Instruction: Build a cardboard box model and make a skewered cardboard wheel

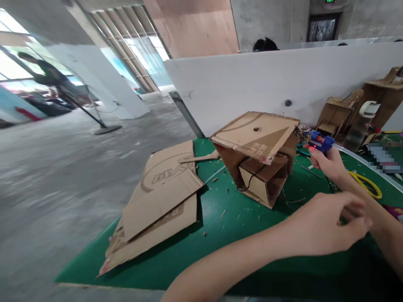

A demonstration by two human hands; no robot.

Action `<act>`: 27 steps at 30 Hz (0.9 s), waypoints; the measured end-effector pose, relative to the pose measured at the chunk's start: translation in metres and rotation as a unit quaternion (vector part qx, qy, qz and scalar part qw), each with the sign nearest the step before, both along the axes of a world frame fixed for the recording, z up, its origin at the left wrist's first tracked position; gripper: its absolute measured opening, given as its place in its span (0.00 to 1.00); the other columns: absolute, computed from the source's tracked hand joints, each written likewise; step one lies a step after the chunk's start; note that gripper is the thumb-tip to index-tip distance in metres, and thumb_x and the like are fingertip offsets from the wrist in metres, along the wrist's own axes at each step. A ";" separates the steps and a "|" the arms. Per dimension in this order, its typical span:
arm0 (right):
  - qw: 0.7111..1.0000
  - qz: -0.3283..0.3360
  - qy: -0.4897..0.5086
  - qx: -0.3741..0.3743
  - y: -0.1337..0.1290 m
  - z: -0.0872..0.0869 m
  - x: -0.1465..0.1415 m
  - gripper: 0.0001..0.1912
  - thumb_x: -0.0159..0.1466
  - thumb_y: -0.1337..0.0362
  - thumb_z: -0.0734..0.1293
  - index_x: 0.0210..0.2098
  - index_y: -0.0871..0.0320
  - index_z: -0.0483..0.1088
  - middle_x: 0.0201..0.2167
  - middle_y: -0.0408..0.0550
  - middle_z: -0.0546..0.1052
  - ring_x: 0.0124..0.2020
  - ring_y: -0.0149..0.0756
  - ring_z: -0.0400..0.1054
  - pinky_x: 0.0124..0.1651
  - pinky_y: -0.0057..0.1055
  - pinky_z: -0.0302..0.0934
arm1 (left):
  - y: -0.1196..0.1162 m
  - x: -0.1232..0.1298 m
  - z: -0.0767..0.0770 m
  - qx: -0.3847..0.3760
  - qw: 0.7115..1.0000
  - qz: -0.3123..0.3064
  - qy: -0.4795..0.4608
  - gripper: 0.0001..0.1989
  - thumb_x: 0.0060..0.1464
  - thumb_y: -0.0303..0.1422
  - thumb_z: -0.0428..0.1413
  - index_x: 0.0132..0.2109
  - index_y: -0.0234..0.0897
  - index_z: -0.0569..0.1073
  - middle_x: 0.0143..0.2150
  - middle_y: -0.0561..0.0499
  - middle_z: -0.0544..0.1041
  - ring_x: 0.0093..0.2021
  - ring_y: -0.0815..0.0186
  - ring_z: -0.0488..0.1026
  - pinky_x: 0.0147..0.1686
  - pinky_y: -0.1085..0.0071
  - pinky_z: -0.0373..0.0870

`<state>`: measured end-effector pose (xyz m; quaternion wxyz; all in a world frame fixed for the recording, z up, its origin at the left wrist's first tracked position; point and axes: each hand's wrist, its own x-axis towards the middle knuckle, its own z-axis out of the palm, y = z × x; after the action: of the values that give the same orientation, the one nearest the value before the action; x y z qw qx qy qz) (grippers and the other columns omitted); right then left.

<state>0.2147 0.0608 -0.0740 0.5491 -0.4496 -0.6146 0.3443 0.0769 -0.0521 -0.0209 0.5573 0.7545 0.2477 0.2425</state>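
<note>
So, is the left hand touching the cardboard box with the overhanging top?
Apart. The head view shows green tabletop plainly between the left hand and the cardboard box.

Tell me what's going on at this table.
A person's right grip holds a blue glue gun beside a cardboard structure with a smaller box inside it. The left grip, nearer the camera, is loosely curled with nothing visible in it. Flat cardboard sheets lie at the left of the green tabletop, with small scraps scattered about.
</note>
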 end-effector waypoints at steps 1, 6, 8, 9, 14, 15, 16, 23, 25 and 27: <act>1.000 0.004 0.005 -0.004 0.000 0.001 0.000 0.17 0.60 0.50 0.68 0.36 0.57 0.71 0.13 0.35 0.60 0.15 0.26 0.53 0.19 0.28 0.49 | -0.005 -0.017 0.010 0.091 0.994 -0.023 0.051 0.09 0.60 0.34 0.53 0.43 0.37 0.76 0.39 0.49 0.81 0.38 0.66 0.77 0.36 0.73 0.72; 1.000 0.022 -0.004 -0.021 -0.005 0.003 0.006 0.18 0.59 0.50 0.68 0.39 0.59 0.73 0.14 0.36 0.60 0.16 0.27 0.53 0.19 0.28 0.48 | 0.008 -0.105 0.057 0.509 0.802 0.313 -0.019 0.09 0.61 0.28 0.50 0.39 0.42 0.74 0.28 0.57 0.77 0.25 0.74 0.70 0.24 0.75 0.65; 1.000 0.023 -0.005 -0.019 -0.006 0.006 0.007 0.18 0.60 0.50 0.68 0.39 0.59 0.73 0.13 0.35 0.60 0.16 0.27 0.53 0.20 0.28 0.49 | 0.038 -0.141 0.061 0.529 0.673 0.507 -0.100 0.08 0.62 0.28 0.49 0.41 0.39 0.73 0.32 0.54 0.75 0.29 0.73 0.70 0.28 0.72 0.67; 1.000 0.022 -0.005 -0.018 -0.007 0.007 0.007 0.18 0.60 0.50 0.67 0.39 0.59 0.72 0.13 0.35 0.60 0.16 0.27 0.53 0.20 0.28 0.49 | 0.055 -0.158 0.060 0.496 0.686 0.525 -0.091 0.10 0.59 0.28 0.51 0.48 0.37 0.71 0.39 0.52 0.76 0.35 0.71 0.72 0.33 0.71 0.69; 1.000 0.017 -0.016 -0.019 -0.005 0.005 0.008 0.18 0.60 0.49 0.68 0.37 0.59 0.72 0.13 0.36 0.61 0.17 0.28 0.54 0.21 0.29 0.50 | 0.115 -0.224 0.041 0.224 0.913 0.301 0.164 0.37 0.53 0.36 0.58 0.66 0.33 0.54 0.66 0.36 0.63 0.59 0.57 0.67 0.51 0.63 0.72; 0.999 0.018 -0.021 -0.017 -0.003 0.002 0.009 0.18 0.60 0.49 0.68 0.36 0.59 0.73 0.13 0.36 0.61 0.17 0.28 0.54 0.22 0.29 0.51 | 0.120 -0.227 0.037 0.175 0.932 0.245 0.202 0.35 0.54 0.38 0.57 0.65 0.33 0.56 0.65 0.36 0.64 0.58 0.57 0.68 0.53 0.62 0.71; 0.999 0.018 -0.027 -0.013 -0.002 0.000 0.010 0.18 0.60 0.49 0.68 0.36 0.59 0.73 0.14 0.37 0.62 0.17 0.28 0.54 0.22 0.29 0.51 | 0.123 -0.228 0.034 0.144 0.941 0.209 0.222 0.33 0.55 0.39 0.56 0.64 0.32 0.59 0.63 0.37 0.68 0.57 0.57 0.70 0.53 0.62 0.71; 0.998 0.026 -0.051 0.009 0.000 -0.003 0.022 0.18 0.59 0.49 0.68 0.35 0.58 0.73 0.15 0.38 0.62 0.18 0.28 0.55 0.23 0.29 0.54 | 0.133 -0.206 0.023 0.169 0.924 0.272 0.210 0.24 0.50 0.44 0.58 0.50 0.33 0.74 0.43 0.43 0.80 0.45 0.53 0.76 0.36 0.63 0.78; 0.998 0.024 -0.052 -0.007 -0.003 0.003 0.024 0.18 0.58 0.50 0.68 0.37 0.59 0.74 0.16 0.38 0.62 0.18 0.29 0.55 0.23 0.29 0.54 | 0.137 -0.207 0.019 0.191 0.918 0.301 0.176 0.23 0.49 0.43 0.58 0.49 0.32 0.75 0.41 0.43 0.80 0.43 0.52 0.77 0.34 0.62 0.78; 0.998 0.007 -0.067 -0.007 -0.006 0.009 0.025 0.18 0.57 0.51 0.69 0.37 0.59 0.75 0.16 0.38 0.63 0.19 0.29 0.56 0.22 0.28 0.54 | 0.140 -0.209 0.015 0.210 0.919 0.305 0.135 0.21 0.49 0.42 0.58 0.46 0.32 0.76 0.41 0.42 0.80 0.44 0.50 0.76 0.36 0.60 0.78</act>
<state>0.2397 0.0544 -0.0653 0.5010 -0.4711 -0.6510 0.3212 -0.1317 0.0879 -0.0054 0.2461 0.7676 0.4822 0.3432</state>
